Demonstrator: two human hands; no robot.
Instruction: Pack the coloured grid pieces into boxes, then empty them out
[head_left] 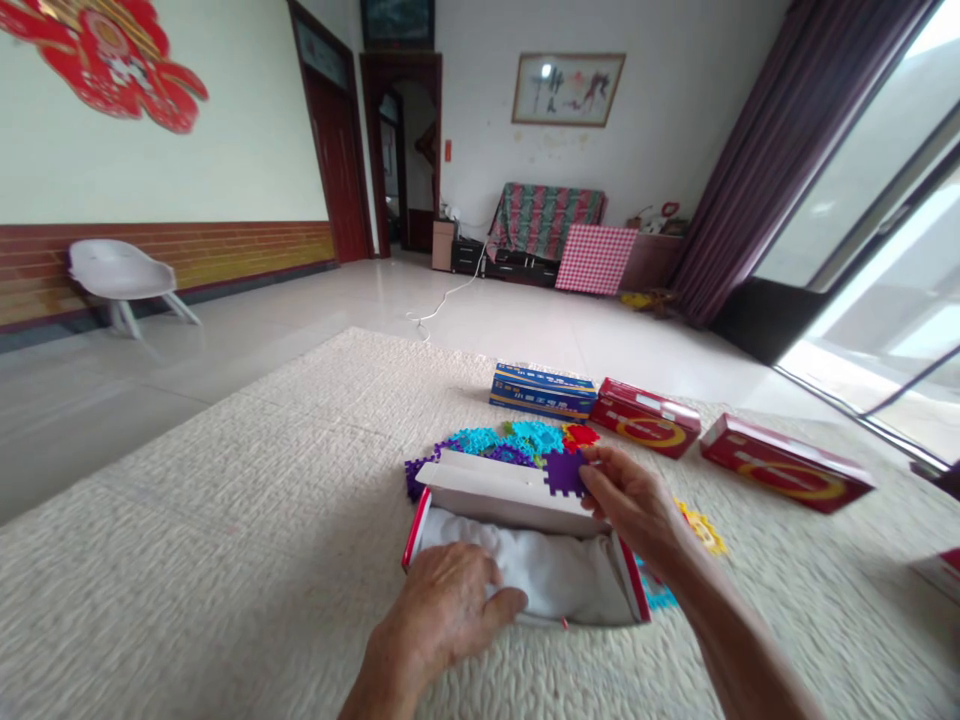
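My right hand (pixel 630 500) pinches a purple square toy piece (pixel 564 473) with notched edges, above the raised flap of an open box. The box (pixel 517 478) has a white inside and red ends, and a light grey cloth (pixel 536 565) fills it. Over the box's left part, my left hand (pixel 450 605) rests on the cloth, thumb apart from the fingers, holding nothing I can see. Behind the flap lie several plastic gear pieces: turquoise ones (pixel 536 436), purple ones and a red one (pixel 580 437). A yellow gear (pixel 703 528) lies right of my right wrist.
A blue box (pixel 543 392) and two red boxes (pixel 646 417) stand in a row behind the gears. Another box (pixel 941 570) shows at the right edge. All rest on a cream textured mat (pixel 285 480). A white chair (pixel 124 272) stands far left; a white cable (pixel 442 302) crosses the tiles.
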